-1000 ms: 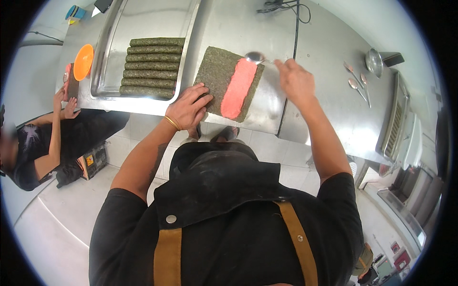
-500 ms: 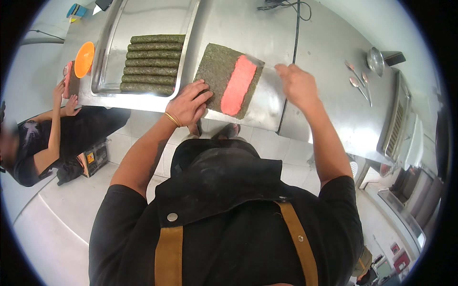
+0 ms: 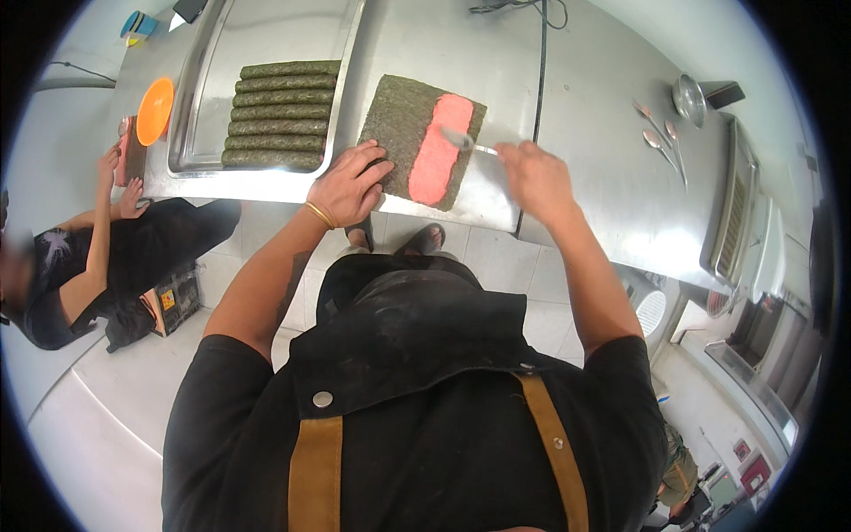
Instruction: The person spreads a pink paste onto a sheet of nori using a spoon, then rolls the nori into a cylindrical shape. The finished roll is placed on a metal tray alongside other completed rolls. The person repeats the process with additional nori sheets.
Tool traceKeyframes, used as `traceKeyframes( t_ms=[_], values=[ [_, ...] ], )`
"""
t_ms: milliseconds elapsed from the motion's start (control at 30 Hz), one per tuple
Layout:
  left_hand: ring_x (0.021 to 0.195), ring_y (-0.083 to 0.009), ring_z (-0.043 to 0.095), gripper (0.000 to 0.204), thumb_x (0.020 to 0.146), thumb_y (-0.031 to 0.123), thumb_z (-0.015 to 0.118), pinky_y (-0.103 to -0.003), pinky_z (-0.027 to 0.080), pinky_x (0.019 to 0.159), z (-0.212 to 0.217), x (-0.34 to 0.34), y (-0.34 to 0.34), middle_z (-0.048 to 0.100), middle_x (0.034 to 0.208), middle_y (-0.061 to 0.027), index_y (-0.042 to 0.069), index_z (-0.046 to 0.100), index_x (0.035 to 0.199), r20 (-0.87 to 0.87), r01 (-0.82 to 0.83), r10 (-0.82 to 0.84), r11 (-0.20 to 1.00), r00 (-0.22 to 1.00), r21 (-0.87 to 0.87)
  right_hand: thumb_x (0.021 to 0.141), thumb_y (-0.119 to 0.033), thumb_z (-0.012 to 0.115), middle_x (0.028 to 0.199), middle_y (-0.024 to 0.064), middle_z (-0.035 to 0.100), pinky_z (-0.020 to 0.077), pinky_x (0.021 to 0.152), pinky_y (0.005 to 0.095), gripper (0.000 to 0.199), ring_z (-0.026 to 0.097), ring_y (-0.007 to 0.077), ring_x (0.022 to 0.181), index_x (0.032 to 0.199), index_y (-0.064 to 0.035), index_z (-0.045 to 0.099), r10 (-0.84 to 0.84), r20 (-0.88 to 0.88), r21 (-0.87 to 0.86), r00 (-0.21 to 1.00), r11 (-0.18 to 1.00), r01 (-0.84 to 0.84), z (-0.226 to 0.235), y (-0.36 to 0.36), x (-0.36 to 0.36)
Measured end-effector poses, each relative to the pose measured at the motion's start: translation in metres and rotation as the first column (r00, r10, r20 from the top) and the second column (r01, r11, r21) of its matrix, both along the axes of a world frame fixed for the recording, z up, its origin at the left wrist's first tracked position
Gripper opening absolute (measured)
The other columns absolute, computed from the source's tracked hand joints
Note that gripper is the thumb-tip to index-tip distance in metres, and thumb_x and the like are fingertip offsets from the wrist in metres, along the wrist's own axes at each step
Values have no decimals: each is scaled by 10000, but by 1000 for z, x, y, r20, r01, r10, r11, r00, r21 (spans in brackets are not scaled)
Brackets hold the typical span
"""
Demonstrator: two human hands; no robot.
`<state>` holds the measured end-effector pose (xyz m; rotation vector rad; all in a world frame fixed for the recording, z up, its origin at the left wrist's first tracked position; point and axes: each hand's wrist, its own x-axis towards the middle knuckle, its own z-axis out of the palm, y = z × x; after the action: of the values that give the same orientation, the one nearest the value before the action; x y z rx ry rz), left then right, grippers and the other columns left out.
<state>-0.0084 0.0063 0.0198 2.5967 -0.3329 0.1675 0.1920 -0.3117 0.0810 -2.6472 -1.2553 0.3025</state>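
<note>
A dark green seaweed sheet [image 3: 396,113] lies on the steel table, bearing a long strip of pink paste [image 3: 437,156] on its right half. In my right hand [image 3: 538,183] is a metal spoon [image 3: 458,138], gripped by the handle from the right. The spoon's bowl rests on or just over the paste, near the middle of the strip. My left hand [image 3: 350,184] lies open at the sheet's lower left corner, its fingertips on the seaweed. A metal tray [image 3: 210,97] to the left holds several seaweed rolls [image 3: 279,112] in a stack of rows.
Several spoons [image 3: 665,142] and a metal bowl [image 3: 688,100] stand on the table's right side. An orange bowl [image 3: 155,111] sits left of the tray. At far left, a co-worker's hands [image 3: 129,188] are at another pink-covered sheet [image 3: 131,151]. A cable [image 3: 523,7] lies at the back.
My right hand has come slightly down and left, carrying the spoon from the strip's upper end to its middle. My left hand has stayed on the sheet's corner.
</note>
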Motion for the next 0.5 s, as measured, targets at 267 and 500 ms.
traceKeyframes(
  t_ms=[267,500],
  values=[
    [1456,-410,517,447,927,125,693,-525,448,1214,-3,-1,0,586,1435,-181,60,652,1368,12,-12,12,1000,1000,10,1072,-205,524,908,151,683,585,665,518,257,743,353,804,1208,-174,739,176,-207,-80,962,977,-196,10,-11,-59],
    [1463,-407,513,445,939,128,684,-533,440,1214,-3,-2,1,582,1435,-178,64,639,1377,15,0,0,1000,1000,6,1082,-211,509,925,169,694,591,754,518,263,738,383,853,1211,-171,736,-18,17,7,1000,1000,18,7,15,2]
  ],
)
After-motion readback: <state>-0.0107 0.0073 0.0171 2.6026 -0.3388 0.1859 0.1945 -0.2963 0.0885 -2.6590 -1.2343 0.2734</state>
